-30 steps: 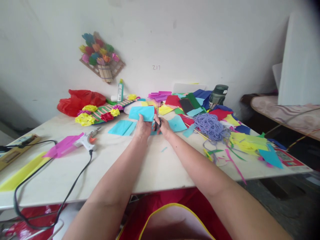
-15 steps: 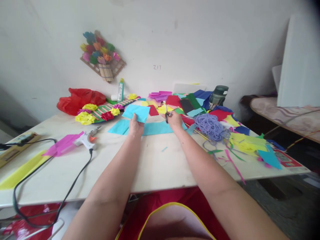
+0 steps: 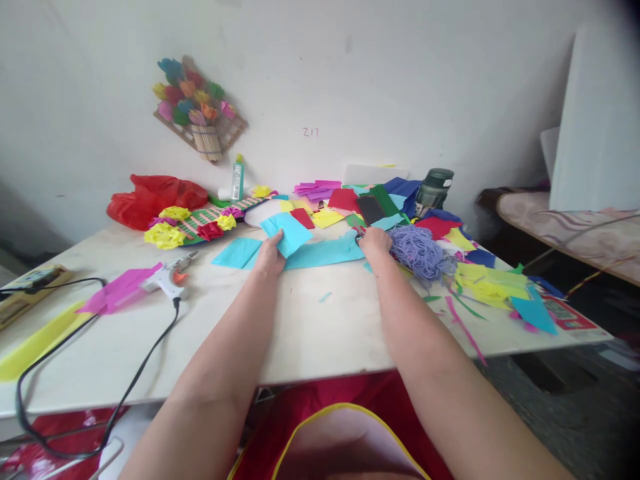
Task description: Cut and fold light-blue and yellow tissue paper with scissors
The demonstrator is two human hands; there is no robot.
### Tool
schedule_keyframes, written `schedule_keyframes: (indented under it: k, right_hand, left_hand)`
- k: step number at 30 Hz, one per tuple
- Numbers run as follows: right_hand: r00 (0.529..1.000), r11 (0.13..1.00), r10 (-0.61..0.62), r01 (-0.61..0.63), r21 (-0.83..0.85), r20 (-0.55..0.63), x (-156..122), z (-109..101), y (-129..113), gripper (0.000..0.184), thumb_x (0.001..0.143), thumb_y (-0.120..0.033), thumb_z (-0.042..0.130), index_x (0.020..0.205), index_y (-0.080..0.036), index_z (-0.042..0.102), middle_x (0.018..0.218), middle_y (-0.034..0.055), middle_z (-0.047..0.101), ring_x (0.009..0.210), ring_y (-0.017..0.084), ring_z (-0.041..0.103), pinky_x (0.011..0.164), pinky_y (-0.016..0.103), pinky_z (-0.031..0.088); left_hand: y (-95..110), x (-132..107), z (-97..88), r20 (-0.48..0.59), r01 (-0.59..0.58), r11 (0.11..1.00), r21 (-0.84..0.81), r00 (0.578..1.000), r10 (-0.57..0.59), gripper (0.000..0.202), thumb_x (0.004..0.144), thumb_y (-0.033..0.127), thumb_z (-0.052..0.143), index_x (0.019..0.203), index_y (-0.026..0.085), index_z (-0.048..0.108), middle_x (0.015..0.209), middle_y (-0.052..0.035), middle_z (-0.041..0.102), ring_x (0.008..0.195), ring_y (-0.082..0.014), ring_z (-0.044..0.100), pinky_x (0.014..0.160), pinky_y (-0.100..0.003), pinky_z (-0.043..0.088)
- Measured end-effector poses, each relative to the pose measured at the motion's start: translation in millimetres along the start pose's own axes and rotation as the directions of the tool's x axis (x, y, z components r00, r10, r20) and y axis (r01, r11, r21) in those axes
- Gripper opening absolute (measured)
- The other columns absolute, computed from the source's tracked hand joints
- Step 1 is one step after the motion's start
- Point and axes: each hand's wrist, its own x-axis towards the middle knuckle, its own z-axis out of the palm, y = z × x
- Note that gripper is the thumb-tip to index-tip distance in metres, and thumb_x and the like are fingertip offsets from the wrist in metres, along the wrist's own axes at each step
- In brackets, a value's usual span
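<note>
My left hand point(image 3: 269, 259) pinches a light-blue paper piece point(image 3: 290, 235), held low over the white table point(image 3: 310, 327). My right hand point(image 3: 375, 241) is closed round the scissors point(image 3: 358, 233), whose handles barely show, beside the purple yarn bundle point(image 3: 417, 252). Between the two hands a long light-blue paper strip point(image 3: 325, 252) lies flat. Another light-blue sheet point(image 3: 235, 252) lies left of my left hand.
A glue gun point(image 3: 167, 279) with its black cord point(image 3: 130, 373) lies left, by a pink paper point(image 3: 117, 293). Paper flowers point(image 3: 173, 233), a red bag point(image 3: 150, 197), a glue bottle point(image 3: 237, 179) and a dark jar point(image 3: 434, 190) stand at the back. Coloured scraps point(image 3: 495, 283) cover the right side.
My right hand has carried the scissors right, away from the paper, to the yarn. My left hand has lowered the cut blue piece toward the table; the long strip now lies flat.
</note>
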Motion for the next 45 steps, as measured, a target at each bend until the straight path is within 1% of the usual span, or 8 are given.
schedule_keyframes:
  k: [7,13,16,18,23,29,37,45]
  right_hand:
    - [0.941,0.948,-0.316,0.310,-0.070,-0.123,-13.5,0.6,-18.0,0.034,0.083,-0.021,0.044,0.106,-0.011,0.067,0.118,0.0184,0.058,0.111,0.030,0.050,0.088,0.039,0.042]
    - [0.629,0.664,-0.729,0.745,0.060,0.270,-29.7,26.7,-48.5,0.045,0.093,-0.038,0.029,0.134,-0.029,0.044,0.143,0.0005,0.040,0.131,0.021,0.034,0.108,0.045,0.020]
    - [0.864,0.856,-0.482,0.500,-0.133,0.146,-26.2,30.1,-42.7,0.046,0.093,-0.038,0.028,0.126,-0.020,0.054,0.146,0.0075,0.034,0.138,0.028,0.018,0.108,0.056,0.002]
    - [0.926,0.915,-0.377,0.373,-0.153,0.001,-22.5,27.4,-36.5,0.047,0.092,-0.035,0.031,0.125,-0.011,0.054,0.147,0.0121,0.030,0.139,0.029,0.014,0.108,0.055,-0.001]
    - [0.899,0.868,-0.418,0.437,0.238,-0.127,-25.4,20.1,-43.6,0.044,0.092,-0.037,0.030,0.109,-0.015,0.064,0.125,0.0123,0.057,0.121,0.026,0.045,0.104,0.045,0.026]
    - [0.897,0.478,-0.440,0.201,0.855,0.035,-41.9,26.7,-70.7,0.028,0.077,-0.043,0.056,0.072,-0.017,0.064,0.066,0.0004,0.062,0.065,0.015,0.061,0.063,0.028,0.049]
    - [0.922,0.430,-0.333,-0.037,0.902,0.197,-47.3,23.5,-74.8,0.017,0.074,-0.021,0.059,0.058,-0.018,0.052,0.048,-0.0050,0.049,0.043,0.012,0.055,0.042,0.022,0.041]
    - [0.852,0.426,-0.466,-0.021,0.905,0.239,-44.8,27.2,-71.5,0.017,0.075,-0.022,0.058,0.061,-0.018,0.052,0.049,-0.0049,0.053,0.043,0.011,0.054,0.044,0.022,0.042]
  left_hand:
    - [-7.9,8.8,-9.2,0.120,-0.023,0.999,0.039,0.993,0.018,0.034,0.080,0.017,0.062,0.114,0.015,0.059,0.097,-0.0075,0.071,0.094,-0.0192,0.066,0.093,-0.033,0.048]
    - [-7.4,7.3,-8.7,0.165,-0.039,0.997,0.064,0.986,0.028,0.033,0.080,0.018,0.062,0.113,0.015,0.059,0.100,-0.0073,0.070,0.102,-0.0211,0.062,0.097,-0.035,0.046]
    - [-6.7,6.4,-7.5,0.134,-0.028,0.998,0.064,0.991,0.019,0.032,0.080,0.017,0.061,0.112,0.016,0.060,0.100,-0.0068,0.070,0.103,-0.0220,0.062,0.098,-0.037,0.045]
    - [-6.1,6.2,-6.7,0.116,-0.015,0.997,0.072,0.993,0.007,0.032,0.079,0.017,0.062,0.111,0.015,0.061,0.099,-0.0072,0.070,0.103,-0.0229,0.062,0.098,-0.038,0.045]
    - [-5.9,5.2,-6.7,0.130,0.002,0.991,0.136,0.991,-0.020,0.032,0.074,0.018,0.066,0.105,0.011,0.062,0.100,-0.0114,0.070,0.103,-0.0258,0.061,0.097,-0.040,0.046]
    - [-3.4,2.0,-1.9,0.207,0.025,0.962,0.272,0.975,-0.084,0.037,0.072,0.029,0.068,0.103,0.010,0.063,0.099,-0.0133,0.069,0.102,-0.0279,0.062,0.093,-0.042,0.047]
    - [33.7,12.5,-12.6,-0.027,-0.200,0.836,0.510,0.968,0.248,0.034,0.080,0.045,0.054,0.093,0.013,0.059,0.092,-0.0127,0.068,0.081,-0.0209,0.066,0.075,-0.033,0.050]
    - [29.9,11.6,-18.7,0.103,-0.136,0.872,0.471,0.990,0.099,0.035,0.068,0.022,0.065,0.101,0.015,0.053,0.106,-0.0131,0.063,0.072,-0.0156,0.063,0.062,-0.027,0.048]
